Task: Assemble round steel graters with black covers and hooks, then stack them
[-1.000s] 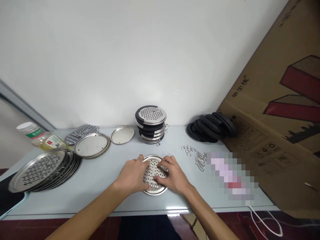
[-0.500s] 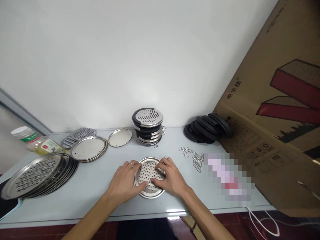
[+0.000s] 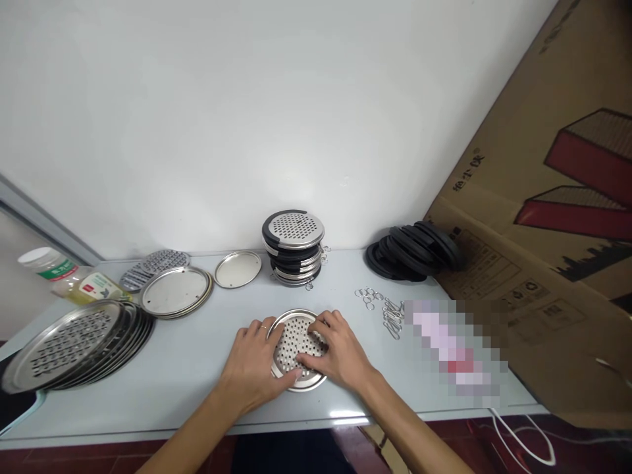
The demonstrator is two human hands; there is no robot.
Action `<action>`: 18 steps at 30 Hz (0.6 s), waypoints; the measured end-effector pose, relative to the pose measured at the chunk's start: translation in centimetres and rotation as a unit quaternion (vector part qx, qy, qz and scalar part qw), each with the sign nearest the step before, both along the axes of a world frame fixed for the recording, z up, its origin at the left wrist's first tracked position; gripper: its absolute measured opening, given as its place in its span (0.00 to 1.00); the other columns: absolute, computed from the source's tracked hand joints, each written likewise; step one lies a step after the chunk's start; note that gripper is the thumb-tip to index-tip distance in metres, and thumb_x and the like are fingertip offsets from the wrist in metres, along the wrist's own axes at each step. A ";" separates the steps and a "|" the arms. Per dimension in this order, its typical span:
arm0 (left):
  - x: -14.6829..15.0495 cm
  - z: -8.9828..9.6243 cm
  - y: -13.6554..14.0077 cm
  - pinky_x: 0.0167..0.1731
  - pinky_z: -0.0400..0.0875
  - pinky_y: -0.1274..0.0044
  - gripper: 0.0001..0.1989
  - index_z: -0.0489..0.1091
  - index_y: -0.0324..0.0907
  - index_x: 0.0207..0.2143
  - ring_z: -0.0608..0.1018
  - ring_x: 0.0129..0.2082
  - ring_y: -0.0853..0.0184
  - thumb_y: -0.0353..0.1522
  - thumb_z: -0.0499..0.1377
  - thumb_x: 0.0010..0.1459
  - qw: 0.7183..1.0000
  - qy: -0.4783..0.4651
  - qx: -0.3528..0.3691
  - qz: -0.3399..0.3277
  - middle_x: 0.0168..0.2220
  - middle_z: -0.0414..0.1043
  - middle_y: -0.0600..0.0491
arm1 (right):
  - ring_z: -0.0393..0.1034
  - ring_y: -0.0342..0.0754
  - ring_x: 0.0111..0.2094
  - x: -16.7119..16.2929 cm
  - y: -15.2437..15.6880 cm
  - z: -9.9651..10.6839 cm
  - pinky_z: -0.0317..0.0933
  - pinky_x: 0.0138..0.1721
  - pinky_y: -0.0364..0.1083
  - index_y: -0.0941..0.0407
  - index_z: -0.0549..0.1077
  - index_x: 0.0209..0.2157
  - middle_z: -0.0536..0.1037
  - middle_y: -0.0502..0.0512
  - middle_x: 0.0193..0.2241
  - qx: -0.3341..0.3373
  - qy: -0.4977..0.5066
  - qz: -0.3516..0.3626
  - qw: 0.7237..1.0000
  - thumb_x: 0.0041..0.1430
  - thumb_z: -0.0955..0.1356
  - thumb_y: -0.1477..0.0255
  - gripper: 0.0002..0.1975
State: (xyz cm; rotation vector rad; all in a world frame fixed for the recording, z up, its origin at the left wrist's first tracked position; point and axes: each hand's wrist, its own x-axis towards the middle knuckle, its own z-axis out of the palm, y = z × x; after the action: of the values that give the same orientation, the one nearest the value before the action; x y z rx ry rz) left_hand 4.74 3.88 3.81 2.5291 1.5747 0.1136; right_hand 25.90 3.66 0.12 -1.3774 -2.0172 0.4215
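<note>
A round metal grater plate (image 3: 297,336) with a perforated middle and a raised shiny rim lies flat on the table near its front edge. My left hand (image 3: 254,362) curves round the plate's left side, its thumb stretched over the lower part. From the right, my right hand (image 3: 342,352) presses curled fingers and thumb onto the perforated face. Both palms hide parts of the rim. Behind the plate stands a stack of finished-looking round graters (image 3: 295,229) with black edging and small metal rings.
To the left are a fanned pile of grater plates (image 3: 69,345), plain round metal discs (image 3: 175,291) and a bottle (image 3: 93,286). Black rubber rings (image 3: 415,250), small metal rings (image 3: 369,297) and metal clips (image 3: 392,319) lie at right, beside a large cardboard box (image 3: 518,276).
My left hand has slid slightly right, its thumb reaching further over the plate. My right hand keeps nearly the same grip. The camera view has shifted a little.
</note>
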 end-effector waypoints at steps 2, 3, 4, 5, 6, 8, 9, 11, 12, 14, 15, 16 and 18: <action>0.1 0.2 -0.1 0.51 0.59 0.60 0.37 0.64 0.44 0.60 0.66 0.55 0.49 0.54 0.57 0.53 1.000 0.008 0.003 -0.008 0.60 0.65 0.43 | 0.63 0.55 0.41 0.0 0.0 -0.1 0.63 0.43 0.54 0.53 0.74 0.36 0.71 0.55 0.37 0.004 -0.007 0.000 1.000 0.48 0.77 0.59 0.18; 0.2 0.4 -0.1 0.51 0.59 0.60 0.37 0.64 0.44 0.60 0.66 0.54 0.49 0.55 0.57 0.53 1.000 0.011 0.001 -0.010 0.59 0.65 0.43 | 0.63 0.55 0.41 -0.1 0.0 -0.1 0.63 0.42 0.54 0.53 0.74 0.36 0.71 0.55 0.37 0.005 -0.011 0.000 1.000 0.47 0.78 0.59 0.19; 0.2 0.6 0.0 0.51 0.58 0.60 0.37 0.65 0.44 0.60 0.67 0.54 0.48 0.55 0.57 0.53 1.000 0.013 -0.001 -0.012 0.59 0.66 0.43 | 0.63 0.55 0.40 0.0 -0.1 0.0 0.63 0.42 0.54 0.53 0.73 0.36 0.71 0.55 0.37 0.006 -0.012 -0.001 1.000 0.47 0.78 0.59 0.19; 0.2 0.8 0.1 0.51 0.59 0.60 0.37 0.65 0.45 0.59 0.67 0.54 0.48 0.55 0.57 0.53 1.000 0.013 -0.003 -0.013 0.58 0.66 0.43 | 0.63 0.55 0.40 0.0 -0.1 0.0 0.63 0.41 0.54 0.53 0.73 0.36 0.71 0.55 0.36 0.008 -0.012 -0.002 1.000 0.46 0.78 0.59 0.20; 0.1 0.9 0.1 0.51 0.59 0.60 0.36 0.65 0.45 0.59 0.67 0.54 0.49 0.55 0.57 0.53 1.000 0.011 -0.006 -0.014 0.58 0.67 0.43 | 0.63 0.55 0.40 0.0 -0.1 0.1 0.63 0.41 0.54 0.53 0.73 0.37 0.71 0.55 0.36 0.009 -0.010 -0.002 1.000 0.45 0.78 0.59 0.20; 0.0 0.9 0.3 0.52 0.59 0.61 0.34 0.66 0.46 0.58 0.68 0.54 0.49 0.53 0.57 0.54 1.000 0.000 -0.006 -0.010 0.58 0.66 0.44 | 0.63 0.55 0.39 0.1 -0.1 0.2 0.62 0.41 0.54 0.53 0.73 0.38 0.71 0.54 0.37 0.010 0.006 -0.003 1.000 0.44 0.78 0.59 0.22; -0.2 0.7 0.3 0.52 0.59 0.61 0.33 0.66 0.46 0.58 0.67 0.54 0.50 0.52 0.57 0.54 1.000 -0.007 -0.004 -0.007 0.59 0.66 0.44 | 0.64 0.55 0.39 0.1 -0.1 0.3 0.62 0.41 0.54 0.53 0.72 0.39 0.71 0.54 0.37 0.011 0.017 -0.005 1.000 0.44 0.78 0.60 0.22; -0.4 0.2 0.2 0.53 0.59 0.61 0.32 0.65 0.46 0.59 0.67 0.56 0.50 0.50 0.58 0.55 1.000 -0.024 0.008 -0.001 0.60 0.65 0.44 | 0.64 0.55 0.40 0.2 -0.1 0.4 0.63 0.42 0.53 0.53 0.72 0.40 0.71 0.54 0.37 0.012 0.044 -0.014 0.999 0.44 0.77 0.64 0.21; -0.6 -0.1 0.1 0.54 0.59 0.61 0.33 0.63 0.45 0.60 0.66 0.56 0.51 0.50 0.59 0.55 0.999 -0.033 0.015 0.000 0.61 0.64 0.44 | 0.64 0.55 0.41 0.3 -0.1 0.4 0.62 0.42 0.53 0.53 0.71 0.40 0.71 0.54 0.37 0.013 0.056 -0.021 0.998 0.45 0.77 0.66 0.20; -0.8 -0.8 -0.1 0.55 0.58 0.61 0.35 0.60 0.45 0.62 0.65 0.58 0.51 0.49 0.60 0.54 0.998 -0.048 0.029 -0.007 0.62 0.62 0.44 | 0.64 0.54 0.41 0.3 -0.2 0.5 0.62 0.43 0.53 0.53 0.71 0.39 0.71 0.53 0.37 0.015 0.072 -0.032 0.997 0.46 0.76 0.69 0.17; -0.9 -1.0 -0.2 0.56 0.57 0.61 0.36 0.60 0.45 0.62 0.65 0.58 0.51 0.48 0.60 0.54 0.998 -0.052 0.033 -0.011 0.62 0.61 0.44 | 0.64 0.54 0.41 0.4 -0.2 0.5 0.62 0.43 0.53 0.53 0.71 0.38 0.71 0.53 0.37 0.016 0.075 -0.036 0.996 0.47 0.75 0.70 0.16; -0.9 -1.2 -0.4 0.56 0.57 0.61 0.36 0.60 0.45 0.62 0.65 0.58 0.51 0.48 0.60 0.54 0.998 -0.053 0.036 -0.015 0.63 0.61 0.44 | 0.64 0.54 0.41 0.4 -0.2 0.4 0.62 0.43 0.53 0.53 0.72 0.38 0.71 0.53 0.36 0.019 0.077 -0.040 0.996 0.47 0.75 0.71 0.15; -1.0 -1.2 -0.7 0.56 0.57 0.60 0.34 0.61 0.45 0.61 0.66 0.57 0.51 0.48 0.59 0.55 0.998 -0.047 0.040 -0.017 0.63 0.61 0.45 | 0.64 0.54 0.41 0.4 -0.2 0.3 0.62 0.43 0.53 0.53 0.72 0.37 0.71 0.54 0.36 0.029 0.077 -0.050 0.995 0.49 0.74 0.70 0.13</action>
State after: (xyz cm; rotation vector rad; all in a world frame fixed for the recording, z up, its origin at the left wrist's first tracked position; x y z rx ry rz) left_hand 3.74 3.16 2.61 2.5679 1.5204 0.2929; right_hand 26.33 3.43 0.47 -1.3617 -1.8139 0.4079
